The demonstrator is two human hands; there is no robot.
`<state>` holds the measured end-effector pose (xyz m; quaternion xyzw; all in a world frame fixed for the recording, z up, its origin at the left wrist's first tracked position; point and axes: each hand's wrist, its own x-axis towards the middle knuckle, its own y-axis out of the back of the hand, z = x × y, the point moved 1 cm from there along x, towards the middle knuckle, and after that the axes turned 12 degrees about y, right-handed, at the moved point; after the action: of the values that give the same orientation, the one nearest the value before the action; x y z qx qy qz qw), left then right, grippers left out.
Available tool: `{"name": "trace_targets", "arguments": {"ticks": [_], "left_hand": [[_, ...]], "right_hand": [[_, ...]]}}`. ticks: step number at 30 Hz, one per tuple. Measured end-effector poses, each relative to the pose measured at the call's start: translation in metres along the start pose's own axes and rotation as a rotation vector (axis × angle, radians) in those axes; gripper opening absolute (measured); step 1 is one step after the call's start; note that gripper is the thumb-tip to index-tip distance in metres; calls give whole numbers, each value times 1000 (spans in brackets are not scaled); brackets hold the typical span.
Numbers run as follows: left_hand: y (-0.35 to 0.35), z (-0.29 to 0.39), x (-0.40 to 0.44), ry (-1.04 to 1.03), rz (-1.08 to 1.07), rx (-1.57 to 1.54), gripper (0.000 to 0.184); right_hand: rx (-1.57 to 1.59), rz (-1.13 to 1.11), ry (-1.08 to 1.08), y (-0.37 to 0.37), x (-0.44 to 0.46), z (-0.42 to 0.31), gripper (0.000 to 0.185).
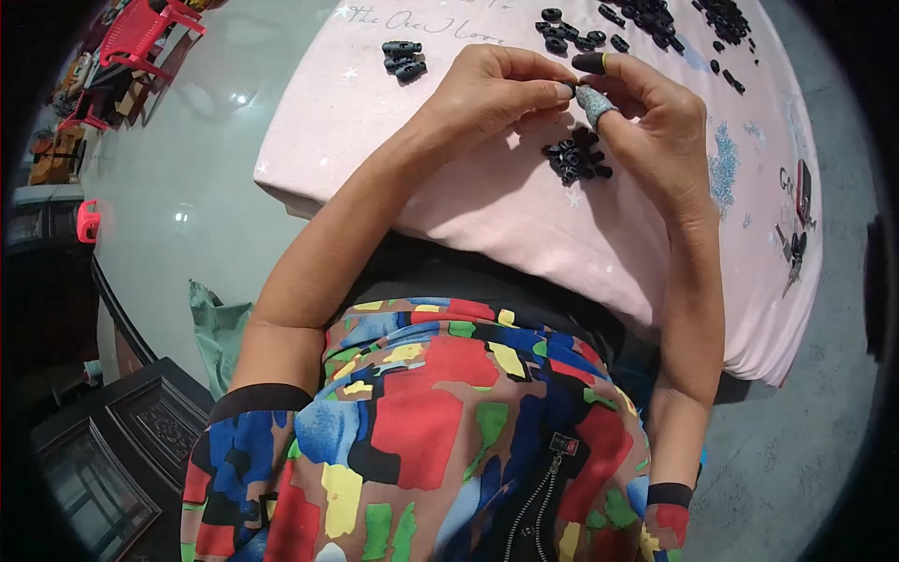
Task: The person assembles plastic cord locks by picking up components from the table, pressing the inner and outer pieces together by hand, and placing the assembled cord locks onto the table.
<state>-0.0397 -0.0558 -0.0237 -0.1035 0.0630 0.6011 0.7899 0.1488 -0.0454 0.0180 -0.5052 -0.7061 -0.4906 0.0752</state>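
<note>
My left hand [501,92] and my right hand [651,117] meet above the pink cloth, fingertips pinched together. Between them is a small black plastic piece [572,89], mostly hidden by the fingers. On my right hand, the thumb wears a grey wrap [595,105] and one finger a black cover [590,63]. Just below the hands lies a pile of small black plastic pieces [577,159] that look like cord-lock parts. Several longer black cord locks [404,61] lie in a group left of my left hand.
The pink cloth [328,140] covers a table. More black parts [646,21] spread along its far side. Tiny bluish bits [723,169] are heaped at right, near snips [796,253] and a red-edged dark object [803,192]. A red chair [140,37] stands at far left.
</note>
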Motion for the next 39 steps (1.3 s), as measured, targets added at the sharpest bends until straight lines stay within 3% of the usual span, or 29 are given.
{"name": "trace_targets", "arguments": {"ticks": [12, 22, 25, 39], "left_hand": [[3, 7, -3, 18, -44, -73, 24], [3, 12, -5, 68, -45, -228, 24], [6, 8, -2, 67, -39, -239, 26], [0, 6, 0, 39, -70, -294, 26]], "right_hand": [[-190, 45, 222, -4, 0, -7, 28], [-24, 49, 29, -12, 0, -5, 26], [-111, 28, 142, -16, 0, -5, 31], [-357, 85, 245, -17, 0, 0, 33]]}}
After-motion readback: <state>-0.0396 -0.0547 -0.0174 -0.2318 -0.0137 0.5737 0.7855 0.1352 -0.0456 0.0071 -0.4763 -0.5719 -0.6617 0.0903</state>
